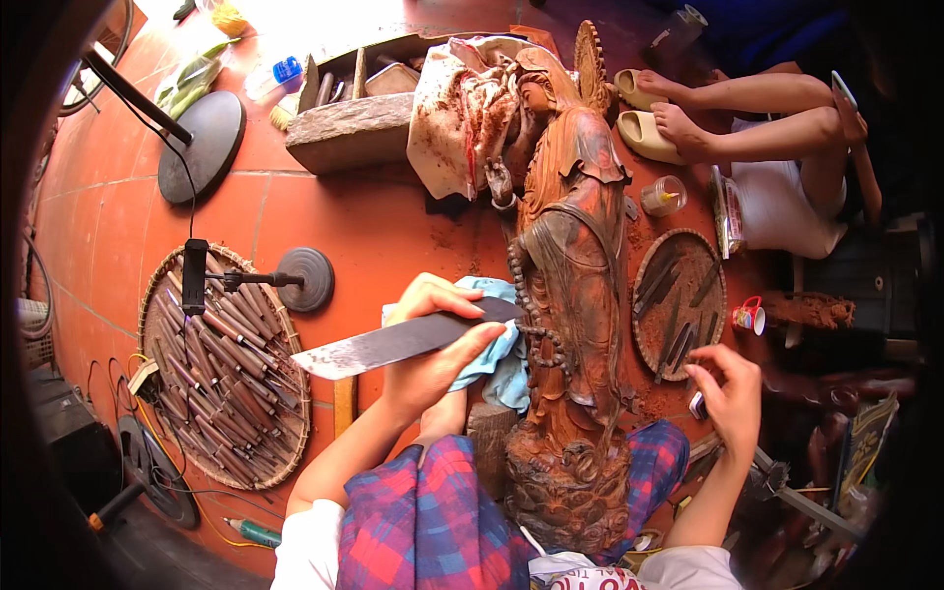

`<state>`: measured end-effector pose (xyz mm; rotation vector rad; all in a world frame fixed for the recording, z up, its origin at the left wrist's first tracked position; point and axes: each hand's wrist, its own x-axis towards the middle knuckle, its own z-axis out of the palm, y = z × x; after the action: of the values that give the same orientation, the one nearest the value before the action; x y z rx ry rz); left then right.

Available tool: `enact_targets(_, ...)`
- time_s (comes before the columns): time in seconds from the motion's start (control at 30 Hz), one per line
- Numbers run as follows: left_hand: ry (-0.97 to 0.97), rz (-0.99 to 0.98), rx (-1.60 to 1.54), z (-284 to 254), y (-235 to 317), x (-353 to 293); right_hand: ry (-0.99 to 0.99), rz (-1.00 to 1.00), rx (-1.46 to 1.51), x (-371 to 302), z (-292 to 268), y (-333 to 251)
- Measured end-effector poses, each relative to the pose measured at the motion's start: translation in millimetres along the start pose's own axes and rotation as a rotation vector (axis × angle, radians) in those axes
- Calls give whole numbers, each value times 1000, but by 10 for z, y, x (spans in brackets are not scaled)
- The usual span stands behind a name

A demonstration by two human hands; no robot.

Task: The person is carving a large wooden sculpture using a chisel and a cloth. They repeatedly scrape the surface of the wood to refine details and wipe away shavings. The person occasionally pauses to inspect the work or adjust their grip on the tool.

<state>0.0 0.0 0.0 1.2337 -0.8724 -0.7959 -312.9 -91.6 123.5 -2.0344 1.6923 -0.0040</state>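
Note:
My left hand (pixel 438 339) grips a long flat steel blade (pixel 388 346), dark at its right end and with a bright slanted edge at the left. Behind that hand a light-blue cloth (pixel 506 369) is bunched against a carved wooden statue (pixel 575 265). This robed figure lies lengthwise before me, its carved base (pixel 568 482) between my legs and its head away from me. Over at the right, my right hand (pixel 730 398) has its fingers curled into a pinch beside a small round basket (pixel 678 251) of dark slender tools; whatever they hold is too small to make out.
A large woven tray (pixel 157 295) of wooden-handled carving tools lies left, near a small stand (pixel 305 280). Beyond are a stone-like trough (pixel 349 133) and a stained cloth (pixel 442 118). Another person's bare legs (pixel 777 128) and yellow slippers (pixel 649 138) are at upper right, near a plastic jar (pixel 664 197).

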Motion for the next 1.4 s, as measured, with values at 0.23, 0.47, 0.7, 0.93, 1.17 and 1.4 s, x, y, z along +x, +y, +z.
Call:
enact_targets(0.23, -141, -30, -188, 395, -186, 22, 7, -1058, -73, 165, 843, -1796)
enact_targets(0.47, -251, 111, -50, 466, -243, 267, -145, -1158, 277, 551, 1371, -1789)
enact_targets(0.7, -264, 73, -57, 499, -257, 359, -107, -1038, 179, 649, 1404, -1854)
enact_targets(0.93, -221, 193, -63, 544, -518, 513, 70, -1036, 73, 818, 1633, -1779)
enact_targets(1.17, -255, 137, -19, 566, -492, 493, 17, -1011, 114, 807, 1576, -1811)
enact_targets(1.4, -208, 187, -96, 559, -636, 321, 19, -1025, 115, 654, 1748, -1724)
